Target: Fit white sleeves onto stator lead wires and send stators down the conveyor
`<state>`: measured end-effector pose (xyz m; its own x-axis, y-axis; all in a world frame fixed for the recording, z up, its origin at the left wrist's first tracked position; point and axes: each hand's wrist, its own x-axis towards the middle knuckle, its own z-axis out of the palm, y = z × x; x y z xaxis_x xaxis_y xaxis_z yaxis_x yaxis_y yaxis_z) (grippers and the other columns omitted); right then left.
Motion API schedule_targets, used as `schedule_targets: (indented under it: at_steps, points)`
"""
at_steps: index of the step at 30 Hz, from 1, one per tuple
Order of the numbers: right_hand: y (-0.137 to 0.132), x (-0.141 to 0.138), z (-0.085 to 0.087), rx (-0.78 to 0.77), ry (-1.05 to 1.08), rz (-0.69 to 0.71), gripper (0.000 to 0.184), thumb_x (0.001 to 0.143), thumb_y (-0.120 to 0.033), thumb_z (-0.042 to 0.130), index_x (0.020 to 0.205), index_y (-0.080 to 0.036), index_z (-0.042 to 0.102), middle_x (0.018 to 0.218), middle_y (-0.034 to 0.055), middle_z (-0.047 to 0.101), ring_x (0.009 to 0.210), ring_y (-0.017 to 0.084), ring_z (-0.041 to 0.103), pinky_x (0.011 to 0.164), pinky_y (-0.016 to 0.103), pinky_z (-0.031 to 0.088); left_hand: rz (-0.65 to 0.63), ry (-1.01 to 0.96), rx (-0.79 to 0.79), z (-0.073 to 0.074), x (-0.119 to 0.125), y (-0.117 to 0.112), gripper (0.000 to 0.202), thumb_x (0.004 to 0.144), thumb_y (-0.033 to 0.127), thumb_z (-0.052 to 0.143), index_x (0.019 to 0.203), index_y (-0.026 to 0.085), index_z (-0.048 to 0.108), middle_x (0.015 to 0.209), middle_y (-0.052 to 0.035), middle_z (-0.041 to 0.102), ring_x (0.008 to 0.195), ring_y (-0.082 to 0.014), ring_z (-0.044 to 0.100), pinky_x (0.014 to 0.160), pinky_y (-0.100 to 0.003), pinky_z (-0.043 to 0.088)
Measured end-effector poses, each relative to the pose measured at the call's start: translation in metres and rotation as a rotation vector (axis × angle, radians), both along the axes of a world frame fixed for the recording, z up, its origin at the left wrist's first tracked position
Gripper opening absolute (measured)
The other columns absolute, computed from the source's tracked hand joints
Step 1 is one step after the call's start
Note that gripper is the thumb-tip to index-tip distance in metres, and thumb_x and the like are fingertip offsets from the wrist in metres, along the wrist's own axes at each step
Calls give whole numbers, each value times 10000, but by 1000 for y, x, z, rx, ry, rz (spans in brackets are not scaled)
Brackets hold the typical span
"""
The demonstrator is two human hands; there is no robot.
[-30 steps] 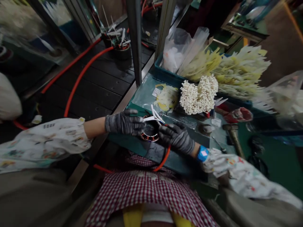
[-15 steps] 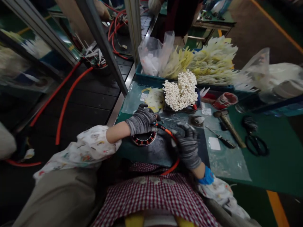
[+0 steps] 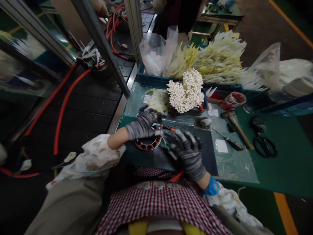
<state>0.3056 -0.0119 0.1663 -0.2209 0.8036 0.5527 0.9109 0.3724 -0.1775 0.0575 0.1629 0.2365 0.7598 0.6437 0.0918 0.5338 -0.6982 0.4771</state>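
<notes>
A ring-shaped motor stator (image 3: 148, 147) with copper-coloured windings lies on the dark mat (image 3: 205, 160) in front of me. My left hand (image 3: 141, 125), in a grey striped glove, is over its upper edge, fingers apart. An orange-red sleeved cable (image 3: 168, 127) runs from beside the stator under my right hand (image 3: 190, 153) and shows again near my apron. The right hand, gloved too, has its fingers spread over the cable. Close to its thumb is a small green wire end (image 3: 166, 147). Part of the cable is hidden by the right hand.
Behind the mat stands a bundle of thin white tubes (image 3: 186, 94). A teal tray (image 3: 151, 78) holds pale yellow sleeves (image 3: 220, 62). To the right lie a hammer (image 3: 237, 129), a screwdriver (image 3: 228, 139) and black scissors (image 3: 264, 145). Metal posts and a slatted conveyor (image 3: 95, 107) are on the left.
My left hand has opened and shifted slightly left, its finger now stretched across the stator's edge. My right hand has moved over the cable, and a green wire end now shows.
</notes>
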Motion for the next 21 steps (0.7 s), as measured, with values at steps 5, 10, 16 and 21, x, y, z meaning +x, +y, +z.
schedule_targets:
  at_steps: [5, 10, 16, 21]
  points:
    - [-6, 7, 21, -140, 339, 29, 169, 1083, -307, 656, 1089, -331, 823, 1611, 55, 673, 1505, 353, 571, 1264, 644, 444, -167, -116, 239, -2, -4, -54, 683, 1043, 668, 721, 1601, 287, 621, 1529, -131, 747, 1493, -413, 621, 1374, -670, 309]
    - [-1, 4, 34, -217, 509, 54, 265, 1117, -328, 569, 996, -295, 803, 1437, 91, 732, 1357, 338, 672, 1151, 607, 589, 0, -155, 261, -21, 9, -79, 344, 1131, 283, 551, 1370, 398, 769, 1280, 6, 865, 1358, -305, 745, 1370, -642, 369]
    - [8, 40, 65, 221, 455, -160, 311, 1041, -404, 800, 1347, -401, 741, 1300, 82, 697, 1222, 359, 711, 1113, 622, 624, -108, -218, -56, -6, 12, -46, 284, 1107, 326, 553, 1255, 259, 786, 1209, -61, 857, 1166, -264, 813, 1270, -552, 499]
    - [23, 19, 68, -284, 425, 407, 241, 1115, -319, 705, 1334, -379, 783, 1121, 13, 853, 945, 236, 838, 856, 381, 728, -124, -197, -137, -2, 19, -37, 306, 1083, 374, 598, 1340, 251, 708, 1128, -49, 868, 1107, -275, 831, 1386, -637, 321]
